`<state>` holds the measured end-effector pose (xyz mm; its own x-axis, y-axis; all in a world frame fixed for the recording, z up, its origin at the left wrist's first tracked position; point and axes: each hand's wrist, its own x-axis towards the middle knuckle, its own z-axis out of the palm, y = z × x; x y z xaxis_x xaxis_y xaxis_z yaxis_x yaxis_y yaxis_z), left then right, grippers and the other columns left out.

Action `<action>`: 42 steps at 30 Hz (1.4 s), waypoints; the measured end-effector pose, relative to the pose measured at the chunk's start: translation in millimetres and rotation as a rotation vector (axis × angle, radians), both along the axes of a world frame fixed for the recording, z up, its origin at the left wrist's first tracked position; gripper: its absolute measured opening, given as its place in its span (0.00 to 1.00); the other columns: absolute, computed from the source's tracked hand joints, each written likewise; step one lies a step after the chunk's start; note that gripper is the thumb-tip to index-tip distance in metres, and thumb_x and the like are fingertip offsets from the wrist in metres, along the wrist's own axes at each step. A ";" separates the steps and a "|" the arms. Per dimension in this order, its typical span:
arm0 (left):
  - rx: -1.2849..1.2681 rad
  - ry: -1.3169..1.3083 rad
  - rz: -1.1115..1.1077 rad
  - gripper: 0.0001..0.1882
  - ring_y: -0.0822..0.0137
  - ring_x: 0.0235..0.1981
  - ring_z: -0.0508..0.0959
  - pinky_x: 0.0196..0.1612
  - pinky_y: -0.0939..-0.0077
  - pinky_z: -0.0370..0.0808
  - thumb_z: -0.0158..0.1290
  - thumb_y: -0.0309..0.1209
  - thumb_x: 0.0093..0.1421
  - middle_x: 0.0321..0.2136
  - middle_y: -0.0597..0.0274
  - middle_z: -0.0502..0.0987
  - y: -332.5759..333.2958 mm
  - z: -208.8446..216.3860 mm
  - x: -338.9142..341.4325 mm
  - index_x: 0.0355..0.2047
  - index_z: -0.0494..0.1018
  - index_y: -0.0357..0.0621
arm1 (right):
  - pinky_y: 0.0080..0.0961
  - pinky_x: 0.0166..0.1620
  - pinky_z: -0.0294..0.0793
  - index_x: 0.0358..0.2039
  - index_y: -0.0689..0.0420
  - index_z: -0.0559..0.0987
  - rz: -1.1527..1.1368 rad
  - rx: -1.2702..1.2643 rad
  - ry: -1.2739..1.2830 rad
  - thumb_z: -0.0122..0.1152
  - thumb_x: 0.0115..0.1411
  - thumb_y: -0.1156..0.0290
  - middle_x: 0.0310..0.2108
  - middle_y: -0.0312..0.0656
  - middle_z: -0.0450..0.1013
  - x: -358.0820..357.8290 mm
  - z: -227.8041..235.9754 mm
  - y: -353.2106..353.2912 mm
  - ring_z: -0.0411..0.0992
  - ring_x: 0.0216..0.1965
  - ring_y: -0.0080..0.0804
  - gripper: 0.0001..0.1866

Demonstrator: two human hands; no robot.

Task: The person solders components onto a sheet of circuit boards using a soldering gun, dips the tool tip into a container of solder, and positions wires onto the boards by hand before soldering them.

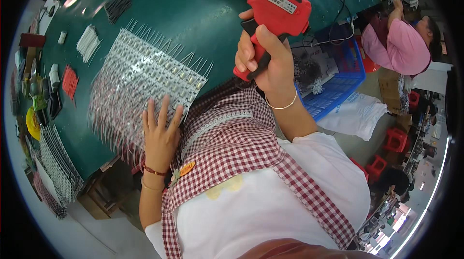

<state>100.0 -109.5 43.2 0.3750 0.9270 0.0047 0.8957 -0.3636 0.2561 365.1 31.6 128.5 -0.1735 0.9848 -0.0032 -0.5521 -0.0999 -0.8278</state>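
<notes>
My right hand (270, 58) is wrapped round the black-and-red grip of a red soldering gun (278, 5), with the thumb up along its back. The gun's metal barrel points toward the far left, over the table. My left hand (162, 126) lies with fingers spread on the near edge of a white panel (150, 61). Rows of small metallic parts cover that panel, and thin pale wires stick out past its far edge. More pale and reddish wires hang in a fringe from its left and near side.
The green table (212, 22) holds bundles of black wires (117, 5), white wires (89, 43) and red wires (70, 82). A blue crate (338, 92) stands right of me, beside a white bag (360, 114). A person in pink (398, 46) sits at the far right.
</notes>
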 end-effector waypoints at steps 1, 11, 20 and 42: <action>0.004 -0.002 -0.006 0.37 0.39 0.71 0.55 0.69 0.40 0.56 0.54 0.17 0.53 0.70 0.55 0.59 5.5 -0.7 -4.2 0.65 0.67 0.57 | 0.27 0.24 0.72 0.54 0.65 0.70 -0.010 0.001 0.033 0.53 0.69 0.66 0.21 0.41 0.70 3.2 -0.1 -7.2 0.65 0.16 0.22 0.18; 0.171 -0.074 0.085 0.36 0.43 0.70 0.58 0.68 0.40 0.58 0.55 0.20 0.54 0.70 0.55 0.59 -3.9 -23.8 -1.4 0.64 0.69 0.63 | 0.24 0.25 0.67 0.59 0.64 0.67 0.131 0.083 -0.073 0.48 0.73 0.62 0.22 0.36 0.64 -27.9 -18.3 -30.8 0.59 0.16 0.19 0.22; 0.105 -0.245 0.214 0.42 0.48 0.71 0.57 0.71 0.40 0.52 0.68 0.40 0.48 0.71 0.56 0.57 -8.6 4.2 -27.1 0.65 0.66 0.64 | 0.27 0.26 0.72 0.61 0.64 0.62 0.211 0.115 -0.064 0.51 0.72 0.59 0.25 0.40 0.68 -17.3 -35.1 -7.5 0.64 0.18 0.24 0.26; 0.564 0.148 0.353 0.06 0.57 0.41 0.75 0.44 0.60 0.71 0.51 0.33 0.61 0.33 0.58 0.75 219.0 -69.4 -227.4 0.32 0.73 0.46 | 0.22 0.25 0.68 0.61 0.63 0.62 0.038 0.062 -0.083 0.47 0.74 0.62 0.22 0.38 0.63 -10.9 -14.8 0.3 0.62 0.17 0.22 0.23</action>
